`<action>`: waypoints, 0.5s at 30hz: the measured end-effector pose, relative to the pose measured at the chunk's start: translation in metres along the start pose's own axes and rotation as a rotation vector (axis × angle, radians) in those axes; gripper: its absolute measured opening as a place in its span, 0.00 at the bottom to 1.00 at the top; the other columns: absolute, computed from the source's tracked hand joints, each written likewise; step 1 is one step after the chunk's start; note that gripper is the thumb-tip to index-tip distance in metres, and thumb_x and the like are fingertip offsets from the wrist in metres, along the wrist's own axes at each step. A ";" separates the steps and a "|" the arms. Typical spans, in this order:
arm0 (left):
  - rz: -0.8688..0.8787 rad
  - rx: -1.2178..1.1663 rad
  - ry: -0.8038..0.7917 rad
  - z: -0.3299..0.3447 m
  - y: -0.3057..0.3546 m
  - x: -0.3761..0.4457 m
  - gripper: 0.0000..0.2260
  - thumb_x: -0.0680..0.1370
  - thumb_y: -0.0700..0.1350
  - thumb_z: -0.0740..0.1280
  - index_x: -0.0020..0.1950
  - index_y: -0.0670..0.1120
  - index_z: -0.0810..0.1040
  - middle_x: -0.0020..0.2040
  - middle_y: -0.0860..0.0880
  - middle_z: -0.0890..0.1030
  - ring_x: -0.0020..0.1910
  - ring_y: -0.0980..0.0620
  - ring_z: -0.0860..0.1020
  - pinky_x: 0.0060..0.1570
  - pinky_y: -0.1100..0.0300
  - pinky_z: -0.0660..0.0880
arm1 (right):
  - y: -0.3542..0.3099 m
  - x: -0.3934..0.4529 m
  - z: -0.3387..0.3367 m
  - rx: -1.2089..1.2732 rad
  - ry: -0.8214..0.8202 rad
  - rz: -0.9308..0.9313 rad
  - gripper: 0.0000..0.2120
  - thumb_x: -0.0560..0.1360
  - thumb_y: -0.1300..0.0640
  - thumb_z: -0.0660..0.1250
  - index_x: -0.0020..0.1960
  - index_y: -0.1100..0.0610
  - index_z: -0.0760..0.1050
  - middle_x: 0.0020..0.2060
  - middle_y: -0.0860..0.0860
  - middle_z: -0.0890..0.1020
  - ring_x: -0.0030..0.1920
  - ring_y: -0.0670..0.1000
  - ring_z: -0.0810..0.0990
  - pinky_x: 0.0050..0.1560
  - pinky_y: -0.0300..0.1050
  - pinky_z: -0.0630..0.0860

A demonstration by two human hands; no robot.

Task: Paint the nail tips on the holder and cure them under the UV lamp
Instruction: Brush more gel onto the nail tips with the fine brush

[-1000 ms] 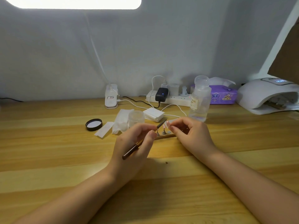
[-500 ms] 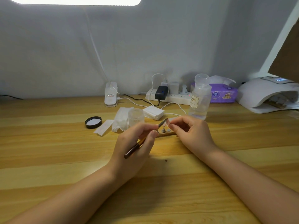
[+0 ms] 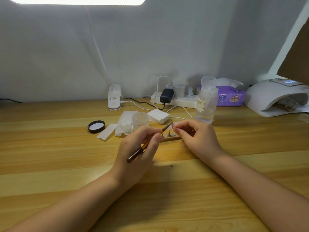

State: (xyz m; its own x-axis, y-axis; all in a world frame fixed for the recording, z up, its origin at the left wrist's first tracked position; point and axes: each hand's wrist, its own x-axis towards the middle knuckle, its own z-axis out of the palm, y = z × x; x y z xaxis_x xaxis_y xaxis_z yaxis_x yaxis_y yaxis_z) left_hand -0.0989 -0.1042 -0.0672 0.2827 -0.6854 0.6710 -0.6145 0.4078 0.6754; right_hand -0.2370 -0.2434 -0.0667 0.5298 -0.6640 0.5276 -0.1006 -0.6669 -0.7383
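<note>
**Brush tip at the nail tip, both grips closed**

My right grip (image 3: 199,139) pinches a small, pale, glossy nail tip (image 3: 170,127) between thumb and forefinger, held just above the slim wooden holder (image 3: 172,139) that lies flat on the counter (image 3: 50,156) about midway across, nearer the back edge than the front. Two little grey round pegs (image 3: 169,135) stand on the holder below the tip.

My left grip (image 3: 137,153) is curled round a thin brush (image 3: 142,149) with a dark glossy handle and an orange band; its dark bristle end slants up to the nail tip, touching it or very nearly so, I cannot tell which.

Just behind my left fingers stands a squat frosted jar (image 3: 140,120) with no lid, beside crumpled white wipes (image 3: 124,123). Its flat black lid (image 3: 96,126) lies further left, inner face up. A tall clear plastic bottle (image 3: 206,102) with a rounded cap stands behind my right grip. Along the back edge run a white power strip (image 3: 177,101) with a black adapter, a white lamp base (image 3: 114,97) and a purple tissue pack (image 3: 231,96). At the back right corner sits the smooth, white, domed UV lamp (image 3: 274,94), its mouth facing left.
</note>
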 end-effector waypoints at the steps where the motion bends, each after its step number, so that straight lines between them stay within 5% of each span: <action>1: 0.001 0.003 -0.012 0.000 0.000 0.000 0.10 0.78 0.49 0.64 0.53 0.47 0.81 0.43 0.51 0.84 0.43 0.52 0.82 0.42 0.50 0.78 | 0.000 0.000 0.000 -0.001 -0.005 0.001 0.06 0.73 0.62 0.72 0.46 0.53 0.83 0.37 0.42 0.83 0.37 0.38 0.79 0.38 0.31 0.74; 8: -0.012 -0.036 -0.055 -0.002 0.000 0.000 0.11 0.77 0.47 0.63 0.49 0.43 0.82 0.41 0.51 0.84 0.43 0.51 0.83 0.44 0.56 0.78 | 0.000 0.000 -0.001 -0.025 0.000 0.001 0.07 0.74 0.63 0.70 0.45 0.52 0.81 0.32 0.40 0.80 0.33 0.39 0.77 0.34 0.32 0.72; 15: -0.049 -0.105 -0.010 -0.003 -0.002 0.000 0.09 0.78 0.46 0.63 0.50 0.44 0.81 0.42 0.50 0.85 0.45 0.52 0.83 0.44 0.62 0.77 | -0.001 0.000 -0.002 -0.017 -0.022 0.007 0.10 0.74 0.63 0.70 0.44 0.47 0.79 0.34 0.48 0.81 0.36 0.56 0.79 0.37 0.53 0.77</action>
State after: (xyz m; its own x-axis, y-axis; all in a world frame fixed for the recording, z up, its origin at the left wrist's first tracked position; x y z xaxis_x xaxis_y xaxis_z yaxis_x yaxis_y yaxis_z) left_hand -0.0954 -0.1033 -0.0674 0.3028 -0.7116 0.6340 -0.5198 0.4343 0.7357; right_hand -0.2386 -0.2428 -0.0653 0.5471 -0.6615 0.5129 -0.1186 -0.6678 -0.7348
